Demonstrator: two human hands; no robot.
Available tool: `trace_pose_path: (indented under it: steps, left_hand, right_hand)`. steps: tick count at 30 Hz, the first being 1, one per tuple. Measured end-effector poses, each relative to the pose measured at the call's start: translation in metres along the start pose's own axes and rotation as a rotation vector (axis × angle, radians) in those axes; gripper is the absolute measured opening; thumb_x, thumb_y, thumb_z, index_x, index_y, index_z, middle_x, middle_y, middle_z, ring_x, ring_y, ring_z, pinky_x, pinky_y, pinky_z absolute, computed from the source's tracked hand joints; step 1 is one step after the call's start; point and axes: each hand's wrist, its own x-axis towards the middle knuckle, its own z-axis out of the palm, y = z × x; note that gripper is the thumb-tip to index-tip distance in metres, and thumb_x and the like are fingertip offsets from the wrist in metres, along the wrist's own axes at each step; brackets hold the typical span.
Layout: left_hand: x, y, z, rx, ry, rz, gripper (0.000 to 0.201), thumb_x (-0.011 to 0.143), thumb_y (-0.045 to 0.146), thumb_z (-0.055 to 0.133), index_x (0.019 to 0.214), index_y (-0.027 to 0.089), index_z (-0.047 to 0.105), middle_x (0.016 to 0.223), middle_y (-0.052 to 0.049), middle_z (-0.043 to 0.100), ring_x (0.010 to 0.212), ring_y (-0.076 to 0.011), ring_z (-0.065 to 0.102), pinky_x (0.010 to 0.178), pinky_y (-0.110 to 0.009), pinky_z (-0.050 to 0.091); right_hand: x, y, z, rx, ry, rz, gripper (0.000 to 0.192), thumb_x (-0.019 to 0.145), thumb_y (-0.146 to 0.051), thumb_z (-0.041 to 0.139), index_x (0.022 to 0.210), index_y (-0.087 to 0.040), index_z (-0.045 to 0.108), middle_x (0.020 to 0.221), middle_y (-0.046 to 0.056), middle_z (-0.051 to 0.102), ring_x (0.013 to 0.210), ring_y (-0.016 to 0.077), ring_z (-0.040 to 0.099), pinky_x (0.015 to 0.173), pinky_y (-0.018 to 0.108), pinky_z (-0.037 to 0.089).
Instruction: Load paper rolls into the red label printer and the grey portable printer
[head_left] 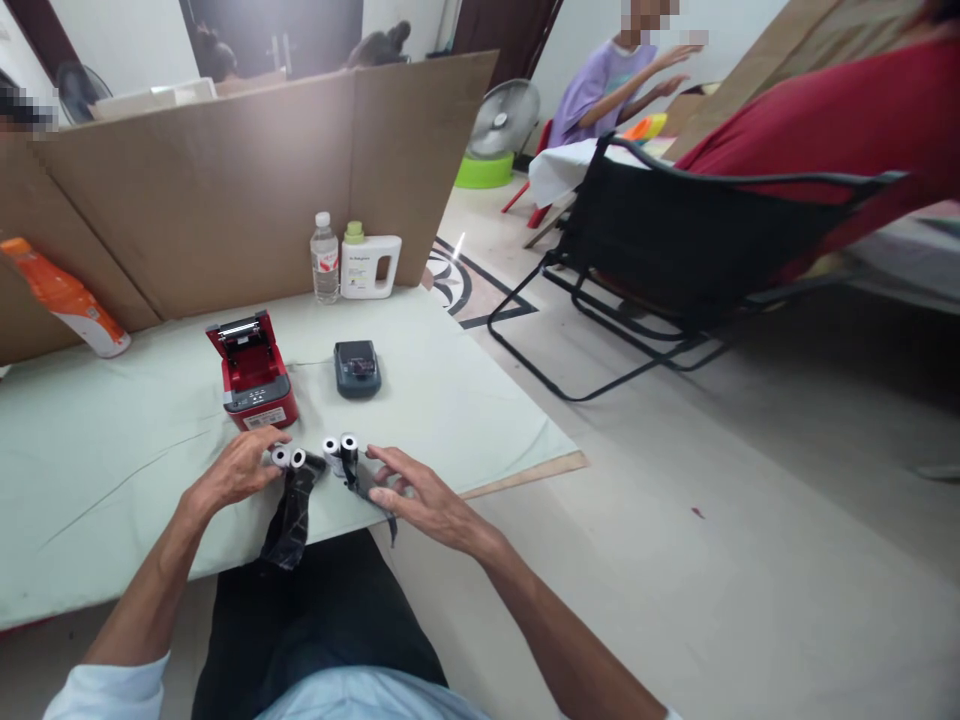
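While the paper rolls (315, 455) lay at the table's (112, 460) near edge before the red printer (253, 375), the left hand (238, 468) was rested on one pair with fingers loosely curled, and the right hand (420, 495) was spread flat beside the other. They were judged light, firm, prone to rolling, and best pinched across the ends; the black wrapper (291, 520) was judged limp and slick.

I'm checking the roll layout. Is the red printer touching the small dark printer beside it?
Apart. The head view shows bare tablecloth between the red printer and the small dark printer.
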Motion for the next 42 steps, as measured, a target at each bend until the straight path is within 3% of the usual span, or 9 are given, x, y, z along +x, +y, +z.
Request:
trace_pose_path:
  steps: [5, 14, 23, 29, 38, 42]
  left_hand:
    - [0.003, 0.01, 0.011, -0.044, 0.066, 0.017, 0.026, 0.083, 0.016, 0.067, 0.109, 0.019, 0.072, 0.104, -0.007, 0.076, 0.097, -0.0246, 0.072, 0.089, -0.036, 0.056]
    - [0.002, 0.014, 0.025, -0.1, 0.149, 0.07, 0.027, 0.082, 0.014, 0.069, 0.107, 0.021, 0.074, 0.109, -0.007, 0.077, 0.102, -0.0241, 0.072, 0.095, -0.037, 0.056]
    - [-0.011, 0.001, 0.013, -0.085, 0.179, 0.015, 0.038, 0.077, 0.005, 0.062, 0.109, 0.02, 0.075, 0.112, -0.007, 0.077, 0.102, -0.0236, 0.073, 0.093, -0.037, 0.058]
    - [-0.024, 0.003, 0.002, -0.073, 0.179, -0.003, 0.041, 0.074, 0.002, 0.055, 0.103, 0.02, 0.076, 0.104, -0.006, 0.078, 0.095, -0.0224, 0.074, 0.088, -0.034, 0.059]
    - [-0.033, 0.004, -0.018, -0.183, 0.505, 0.102, 0.031, 0.084, 0.007, 0.058, 0.106, 0.019, 0.076, 0.11, -0.009, 0.078, 0.105, -0.0229, 0.074, 0.076, -0.031, 0.064]
    - [-0.031, 0.01, -0.026, -0.232, 0.573, 0.132, 0.029, 0.085, 0.01, 0.06, 0.107, 0.019, 0.077, 0.113, -0.01, 0.078, 0.106, -0.0228, 0.074, 0.079, -0.033, 0.066]
  right_hand:
    - [0.01, -0.002, 0.009, 0.014, -0.041, -0.013, 0.051, 0.096, -0.045, 0.064, 0.141, -0.022, 0.059, 0.118, 0.009, 0.065, 0.1, 0.0221, 0.063, 0.079, 0.034, 0.053]
    - [0.013, -0.005, 0.007, -0.008, -0.061, 0.006, 0.042, 0.095, -0.045, 0.064, 0.13, -0.021, 0.065, 0.115, 0.008, 0.067, 0.097, 0.0211, 0.064, 0.078, 0.032, 0.051]
    - [0.011, -0.006, 0.002, -0.048, -0.015, 0.027, 0.04, 0.096, -0.048, 0.062, 0.125, -0.021, 0.067, 0.116, 0.009, 0.07, 0.097, 0.0222, 0.067, 0.081, 0.036, 0.053]
    - [0.025, -0.024, -0.002, -0.098, 0.09, -0.005, 0.03, 0.098, -0.045, 0.059, 0.114, -0.021, 0.069, 0.106, 0.007, 0.073, 0.094, 0.0215, 0.069, 0.081, 0.035, 0.054]
    - [0.072, -0.066, 0.022, -0.141, 0.023, -0.188, 0.02, 0.095, -0.034, 0.061, 0.109, -0.021, 0.068, 0.102, 0.006, 0.072, 0.09, 0.0194, 0.068, 0.078, 0.033, 0.053]
    - [0.086, -0.08, 0.033, -0.093, -0.009, -0.188, 0.018, 0.094, -0.035, 0.063, 0.103, -0.021, 0.069, 0.099, 0.006, 0.072, 0.088, 0.0198, 0.066, 0.077, 0.034, 0.051]
